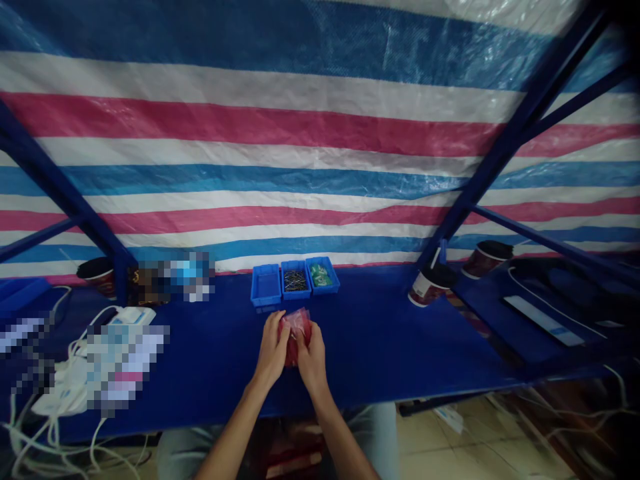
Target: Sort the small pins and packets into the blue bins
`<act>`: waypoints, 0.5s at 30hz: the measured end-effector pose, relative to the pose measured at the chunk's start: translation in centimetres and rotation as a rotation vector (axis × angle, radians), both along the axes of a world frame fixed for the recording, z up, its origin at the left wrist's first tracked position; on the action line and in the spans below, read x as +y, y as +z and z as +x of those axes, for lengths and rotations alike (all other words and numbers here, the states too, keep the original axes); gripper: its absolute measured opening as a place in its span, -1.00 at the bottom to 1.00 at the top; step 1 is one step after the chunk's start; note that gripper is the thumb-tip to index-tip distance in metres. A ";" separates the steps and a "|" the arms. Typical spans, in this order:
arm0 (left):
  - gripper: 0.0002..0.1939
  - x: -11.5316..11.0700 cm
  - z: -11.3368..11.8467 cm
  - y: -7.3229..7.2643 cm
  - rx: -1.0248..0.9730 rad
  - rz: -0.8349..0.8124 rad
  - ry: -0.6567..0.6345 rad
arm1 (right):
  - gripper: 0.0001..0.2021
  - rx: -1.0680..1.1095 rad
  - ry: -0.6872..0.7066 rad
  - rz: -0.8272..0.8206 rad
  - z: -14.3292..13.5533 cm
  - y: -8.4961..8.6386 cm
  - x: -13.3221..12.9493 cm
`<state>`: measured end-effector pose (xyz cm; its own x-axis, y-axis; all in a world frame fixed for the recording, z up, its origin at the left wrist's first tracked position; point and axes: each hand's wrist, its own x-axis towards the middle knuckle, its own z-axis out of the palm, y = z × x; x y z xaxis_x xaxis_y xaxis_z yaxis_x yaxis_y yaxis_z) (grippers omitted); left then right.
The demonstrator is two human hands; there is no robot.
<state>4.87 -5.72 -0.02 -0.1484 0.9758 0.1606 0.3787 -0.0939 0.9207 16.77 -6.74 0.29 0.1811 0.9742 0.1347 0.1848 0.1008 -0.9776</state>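
A red see-through plastic bag (297,322) is held between my two hands over the blue table. My left hand (273,347) grips its left side, and my right hand (311,351) has its right side, with both thumbs on top. What the bag holds, if anything, I cannot make out. Just beyond my hands stand three small blue bins side by side. The left bin (266,285) shows a bare bottom. Thin metal pieces like screws or nails (295,281) lie in the middle one, and small green pieces (321,275) lie in the right one.
White power strips and cables (75,380) lie at the left of the blue table (380,340). Lidded cups stand at the left (100,275) and right (431,285). Dark blue metal posts (480,180) rise at both sides, before a striped tarp (280,133).
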 end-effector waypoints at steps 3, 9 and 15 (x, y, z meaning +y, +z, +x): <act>-0.47 -0.1 0.3 -0.3 0.005 -0.041 0.008 | -0.66 -0.037 0.058 0.034 -0.2 -0.3 -0.1; -0.38 -1.8 0.4 1.4 0.022 -0.054 0.071 | -0.36 -0.007 0.002 0.010 2.6 -2.8 0.6; -0.37 -2.3 1.5 1.4 -0.022 -0.110 0.010 | -0.34 0.193 0.112 -0.111 1.1 -3.3 -0.6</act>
<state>6.38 -7.99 1.33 -0.1600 0.9859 0.0494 0.3589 0.0115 0.9333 17.88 -7.31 -3.04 0.0829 0.9966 -0.0007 -0.0131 0.0004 -0.9999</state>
